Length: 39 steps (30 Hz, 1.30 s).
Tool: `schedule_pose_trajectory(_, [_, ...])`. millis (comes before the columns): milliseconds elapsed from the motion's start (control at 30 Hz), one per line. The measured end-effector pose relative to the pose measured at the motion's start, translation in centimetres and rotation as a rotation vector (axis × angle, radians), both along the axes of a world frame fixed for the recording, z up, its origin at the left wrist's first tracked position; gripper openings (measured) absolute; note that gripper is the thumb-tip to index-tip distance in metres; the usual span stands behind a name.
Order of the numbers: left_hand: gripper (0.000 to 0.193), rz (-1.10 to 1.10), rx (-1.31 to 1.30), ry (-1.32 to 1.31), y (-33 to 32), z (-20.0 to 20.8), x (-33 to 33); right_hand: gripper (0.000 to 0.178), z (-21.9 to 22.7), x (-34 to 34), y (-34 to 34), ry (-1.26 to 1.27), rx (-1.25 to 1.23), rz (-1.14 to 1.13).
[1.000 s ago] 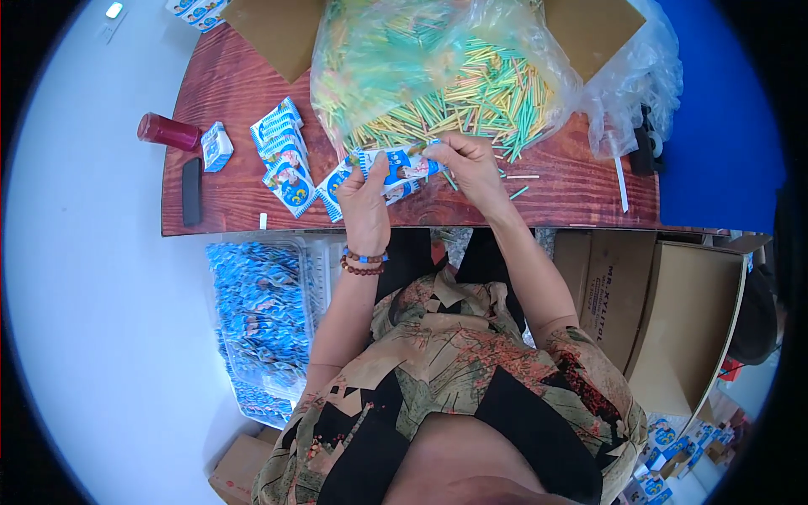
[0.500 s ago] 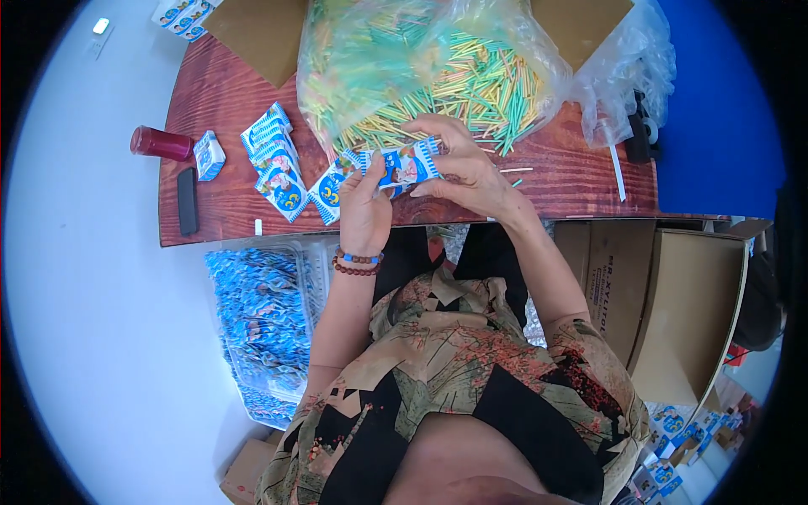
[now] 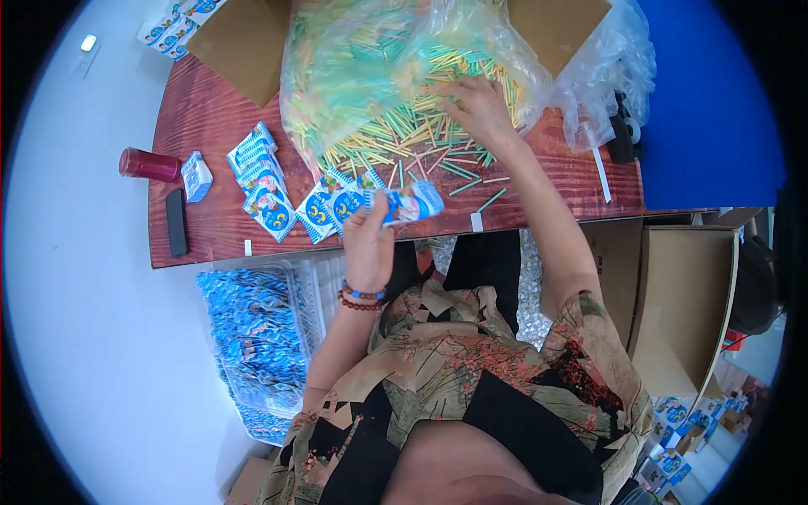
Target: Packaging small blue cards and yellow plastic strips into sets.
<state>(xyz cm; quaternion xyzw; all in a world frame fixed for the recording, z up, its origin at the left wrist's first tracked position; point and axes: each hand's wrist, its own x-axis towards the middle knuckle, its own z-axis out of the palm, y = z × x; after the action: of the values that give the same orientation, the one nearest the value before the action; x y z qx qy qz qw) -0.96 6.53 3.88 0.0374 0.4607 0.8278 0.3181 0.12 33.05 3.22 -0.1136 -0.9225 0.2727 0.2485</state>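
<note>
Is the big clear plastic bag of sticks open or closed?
Open: coloured sticks spill from the plastic bag onto the table, where the right hand rests.

Table (image 3: 210,126) across upper frame. Sticks (image 3: 412,139) at upper centre, spilling from bag (image 3: 370,59). Packets (image 3: 261,181) fanned left of centre. Cylinder (image 3: 150,164) and phone (image 3: 177,223) at table's left end. Bin (image 3: 252,337) below table edge, lower left.
</note>
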Motion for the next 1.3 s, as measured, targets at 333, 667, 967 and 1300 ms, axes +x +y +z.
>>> schedule_pose_trajectory(333, [0.013,-0.032,-0.066,-0.122,-1.1,-1.3,0.4,0.022,-0.3,-4.9,2.3,-0.422,0.637,0.035])
schedule_pose_trajectory(667, [0.010,-0.042,0.059,-0.262,-1.3,-1.1,0.3,0.024,-1.9,-4.8,3.4,-0.368,0.795,0.104])
schedule_pose_trajectory(967, [0.010,-0.037,0.051,-0.259,-1.3,-0.7,0.5,0.034,-2.3,-4.0,4.0,-0.286,0.532,0.131])
schedule_pose_trajectory(1300, [0.010,-0.029,0.050,-0.255,-1.0,-0.9,1.1,0.028,-0.5,-2.5,3.4,-0.180,0.129,0.050])
